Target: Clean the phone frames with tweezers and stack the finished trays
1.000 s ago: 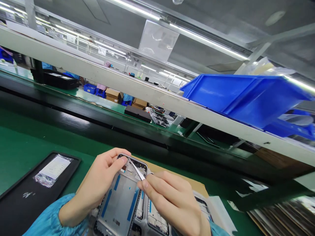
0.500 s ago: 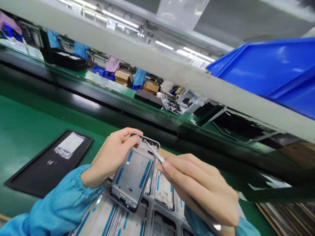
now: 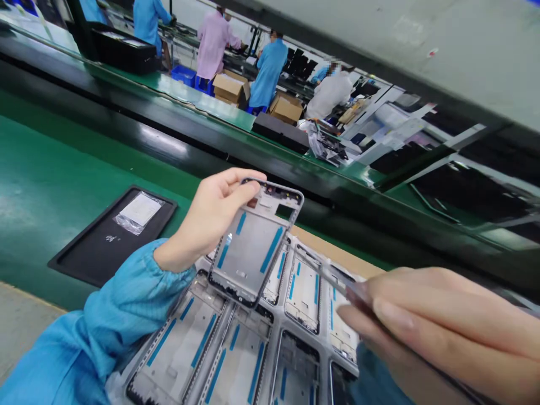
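My left hand [image 3: 219,214] pinches the upper left corner of a phone frame [image 3: 251,244], thumb on its inner face. The frame is silver with a dark rim and blue strips, and it is held tilted above a tray. My right hand [image 3: 447,326] is closed around tweezers [image 3: 337,278] whose tips point left, apart from the held frame. Whether anything sits between the tips I cannot tell. Below both hands, the clear plastic tray [image 3: 274,337] carries several similar phone frames [image 3: 236,360] in its pockets.
To the left, a black tray [image 3: 84,256] on the green bench [image 3: 29,225] holds a bagged white item [image 3: 141,211] and tiny pale bits [image 3: 111,239]. Cardboard [image 3: 333,250] lies behind the phone frames. Across the line are cardboard boxes [image 3: 231,88] and several people in work coats.
My right hand has drawn the tweezers away from the top of the held phone frame, to the right. My left hand still holds that frame. The camera view has tilted down.
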A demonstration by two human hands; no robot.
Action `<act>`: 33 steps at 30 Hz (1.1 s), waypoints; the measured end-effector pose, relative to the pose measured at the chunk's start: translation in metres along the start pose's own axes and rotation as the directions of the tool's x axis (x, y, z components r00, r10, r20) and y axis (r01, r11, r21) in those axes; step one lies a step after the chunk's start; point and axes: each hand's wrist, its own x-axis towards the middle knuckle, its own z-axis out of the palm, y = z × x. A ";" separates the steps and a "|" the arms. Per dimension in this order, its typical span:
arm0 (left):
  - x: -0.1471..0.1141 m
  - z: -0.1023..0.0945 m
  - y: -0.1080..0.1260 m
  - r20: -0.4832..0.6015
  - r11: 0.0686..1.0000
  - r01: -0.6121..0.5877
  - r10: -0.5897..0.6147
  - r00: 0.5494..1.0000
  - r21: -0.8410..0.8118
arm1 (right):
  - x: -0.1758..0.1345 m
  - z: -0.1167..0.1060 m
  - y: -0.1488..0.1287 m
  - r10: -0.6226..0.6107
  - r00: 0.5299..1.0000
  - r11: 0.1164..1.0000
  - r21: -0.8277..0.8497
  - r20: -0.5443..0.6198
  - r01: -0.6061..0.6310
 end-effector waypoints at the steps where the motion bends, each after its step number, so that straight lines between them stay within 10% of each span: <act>1: 0.004 -0.004 0.003 -0.028 1.000 -0.030 0.030 0.999 -0.004 | 0.004 0.004 -0.002 -0.037 0.997 0.999 0.028 0.061 0.035; 5: 0.016 -0.027 0.019 -0.188 0.983 -0.179 0.182 0.965 0.033 | 0.021 0.045 -0.002 -0.276 0.918 0.935 0.300 0.284 0.188; 12: 0.014 -0.052 0.039 -0.245 0.896 -0.413 0.441 0.863 0.162 | 0.014 0.138 0.036 -0.214 0.891 0.808 0.585 0.400 -0.069; 33: 0.011 -0.044 0.040 -0.205 0.910 -0.394 0.412 0.888 0.125 | 0.012 0.135 0.027 -0.062 0.884 0.806 0.545 0.464 -0.229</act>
